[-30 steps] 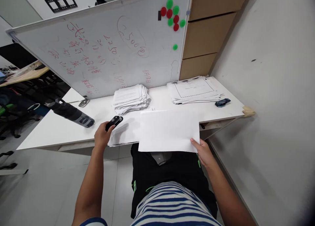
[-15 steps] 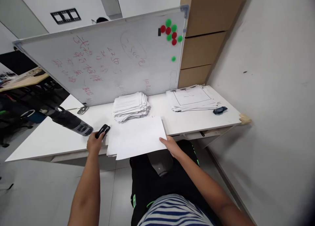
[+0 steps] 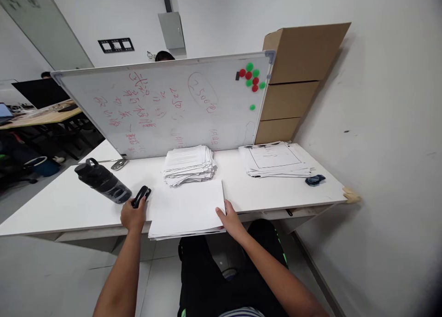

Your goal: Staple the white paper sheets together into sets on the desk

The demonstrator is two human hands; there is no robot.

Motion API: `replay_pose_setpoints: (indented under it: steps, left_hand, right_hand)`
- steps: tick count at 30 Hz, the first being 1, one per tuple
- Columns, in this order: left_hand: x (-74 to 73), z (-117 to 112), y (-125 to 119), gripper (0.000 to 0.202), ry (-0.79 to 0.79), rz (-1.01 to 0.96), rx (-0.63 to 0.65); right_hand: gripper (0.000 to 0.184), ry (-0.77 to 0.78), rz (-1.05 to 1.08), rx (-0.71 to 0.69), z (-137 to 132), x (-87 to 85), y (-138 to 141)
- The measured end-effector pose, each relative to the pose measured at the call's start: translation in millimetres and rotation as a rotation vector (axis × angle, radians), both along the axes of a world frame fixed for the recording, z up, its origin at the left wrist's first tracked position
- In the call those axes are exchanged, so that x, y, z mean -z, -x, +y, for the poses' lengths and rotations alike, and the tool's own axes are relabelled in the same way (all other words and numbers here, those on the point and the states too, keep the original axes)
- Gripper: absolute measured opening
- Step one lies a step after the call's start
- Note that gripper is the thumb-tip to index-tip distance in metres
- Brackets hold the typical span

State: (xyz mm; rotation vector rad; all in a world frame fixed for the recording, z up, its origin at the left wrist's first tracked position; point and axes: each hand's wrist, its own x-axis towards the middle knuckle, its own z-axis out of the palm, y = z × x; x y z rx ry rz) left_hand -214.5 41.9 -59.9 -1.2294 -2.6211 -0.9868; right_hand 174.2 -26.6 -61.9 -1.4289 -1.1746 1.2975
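My left hand (image 3: 133,216) is closed round a black stapler (image 3: 141,196) at the near edge of the white table (image 3: 69,202). My right hand (image 3: 230,219) grips the lower right corner of a thin stack of blank white sheets (image 3: 186,207) that lies flat in front of me and overhangs the table edge a little. Just behind those sheets sits an untidy pile of printed papers (image 3: 188,163).
A dark water bottle (image 3: 101,182) stands left of the stapler. Another paper stack (image 3: 274,158) and a small dark object (image 3: 315,180) lie at the right. A whiteboard (image 3: 165,105) with magnets backs the table, cardboard boxes (image 3: 293,77) beside it. A person's head shows behind the board.
My right hand has brought the white sheets leftward onto the stack in front of me and squared them. My left hand with the stapler shifted slightly left. The view has tilted up.
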Motion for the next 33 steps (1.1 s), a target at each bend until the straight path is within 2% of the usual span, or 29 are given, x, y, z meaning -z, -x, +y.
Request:
replay_pose_setpoints:
  steps: [4,6,8,10,12,15,17,20,22,33]
  left_hand:
    - [2.9,0.4,0.9,0.058,-0.008,0.020,-0.004]
    - [3.4,1.2,1.0,0.059,0.002,0.017,-0.006]
    - [3.3,1.9,1.4,0.060,0.012,0.008,-0.005]
    - [3.2,2.5,2.6,0.060,0.009,0.003,-0.008]
    - [3.5,3.2,4.5,0.060,0.000,-0.003,-0.011]
    - [4.0,4.4,6.9,0.059,0.010,-0.026,-0.020]
    - [3.6,4.8,7.0,0.059,0.018,-0.033,-0.029]
    - [1.4,4.3,4.4,0.059,-0.002,-0.014,-0.032]
    - [-0.2,3.6,2.0,0.060,-0.013,-0.005,-0.029]
    - [-1.2,4.2,-0.8,0.064,0.011,-0.009,-0.034]
  right_hand:
    - [0.054,-0.304,-0.541,0.145,3.5,3.3,-25.7]
    - [0.048,-0.410,-0.703,0.217,21.9,3.1,-48.7]
    - [0.045,-0.451,-0.783,0.290,52.0,2.1,-78.0]
    - [0.046,-0.440,-0.868,0.359,87.9,1.6,-110.1]
    - [0.052,-0.355,-0.962,0.423,121.1,2.6,-138.9]
    - [0.064,-0.209,-1.043,0.411,152.8,8.8,-165.0]
    - [0.055,-0.208,-1.084,0.362,160.0,15.1,-170.5]
    - [0.041,-0.326,-1.154,0.327,158.5,22.6,-169.7]
    - [0.039,-0.360,-1.158,0.330,156.2,24.7,-168.6]
    - [0.038,-0.331,-1.024,0.359,159.1,28.6,-173.1]
